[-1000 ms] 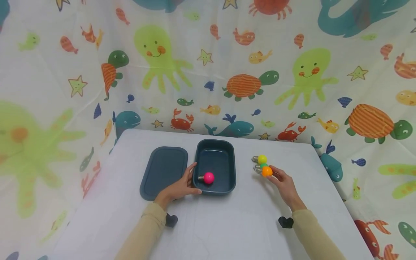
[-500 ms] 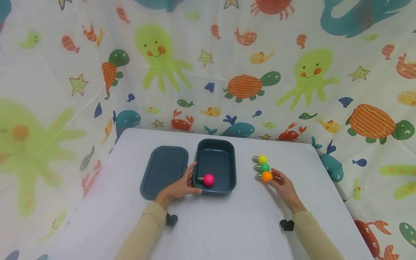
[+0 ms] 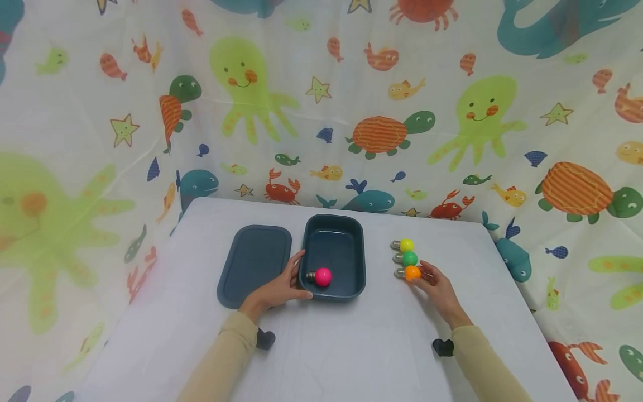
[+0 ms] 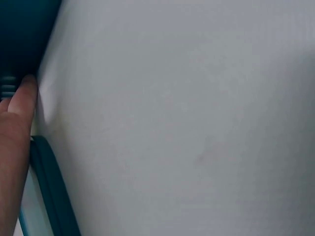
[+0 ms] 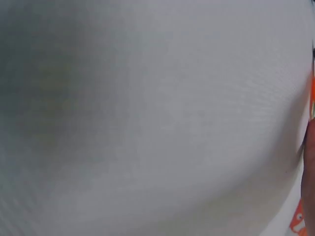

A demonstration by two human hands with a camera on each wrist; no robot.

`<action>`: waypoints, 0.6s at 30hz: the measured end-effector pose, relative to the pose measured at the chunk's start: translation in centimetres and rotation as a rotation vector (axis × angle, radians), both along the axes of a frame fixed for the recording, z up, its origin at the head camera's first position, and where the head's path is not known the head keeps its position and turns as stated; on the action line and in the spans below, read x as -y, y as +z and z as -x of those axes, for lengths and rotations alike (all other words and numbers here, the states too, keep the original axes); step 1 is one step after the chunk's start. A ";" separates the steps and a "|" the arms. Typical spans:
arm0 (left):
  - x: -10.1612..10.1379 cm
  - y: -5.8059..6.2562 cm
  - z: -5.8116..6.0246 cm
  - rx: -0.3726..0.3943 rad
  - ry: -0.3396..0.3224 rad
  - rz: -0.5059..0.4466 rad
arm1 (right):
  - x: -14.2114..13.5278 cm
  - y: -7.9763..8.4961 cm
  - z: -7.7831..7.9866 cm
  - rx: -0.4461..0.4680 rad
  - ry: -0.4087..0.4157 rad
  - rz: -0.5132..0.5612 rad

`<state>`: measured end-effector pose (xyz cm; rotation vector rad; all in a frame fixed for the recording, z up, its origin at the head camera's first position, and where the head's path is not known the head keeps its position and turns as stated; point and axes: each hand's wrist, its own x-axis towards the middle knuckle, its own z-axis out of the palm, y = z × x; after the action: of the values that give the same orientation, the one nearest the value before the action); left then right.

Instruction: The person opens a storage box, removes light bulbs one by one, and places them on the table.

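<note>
My left hand holds the near left corner of a dark blue box, thumb along the front and fingers along the left wall. A pink light bulb lies inside the box, its metal base pointing left. My right hand pinches the orange light bulb by its round end from the right. Just behind it lie a green light bulb and a yellow light bulb, bases also to the left. The right wrist view shows mostly white cloth, with a sliver of orange at its right edge.
A flat dark blue lid lies left of the box, beside my left hand. Everything rests on a white-covered table. Behind it hangs a curtain printed with sea animals.
The orange bulb, which overlapped the green one a second ago, has come toward me and now lies in line in front of it. My left hand and the box have stayed put.
</note>
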<state>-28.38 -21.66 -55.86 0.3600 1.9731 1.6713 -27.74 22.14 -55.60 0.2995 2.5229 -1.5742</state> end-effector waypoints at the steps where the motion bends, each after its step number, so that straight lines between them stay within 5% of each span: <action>1: 0.0 0.0 0.0 -0.001 0.000 -0.001 | 0.0 0.1 0.1 -0.003 -0.001 -0.003; 9: 0.0 -0.1 0.0 0.003 0.003 0.002 | 0.1 2.1 0.9 -0.120 -0.055 -0.049; 18: 0.1 0.0 -0.1 -0.002 -0.003 -0.007 | 2.8 4.8 2.3 -0.247 0.078 -0.145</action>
<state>-28.26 -21.77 -55.90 0.3677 1.9682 1.6764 -30.09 19.36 -50.77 0.0218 2.8027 -1.4847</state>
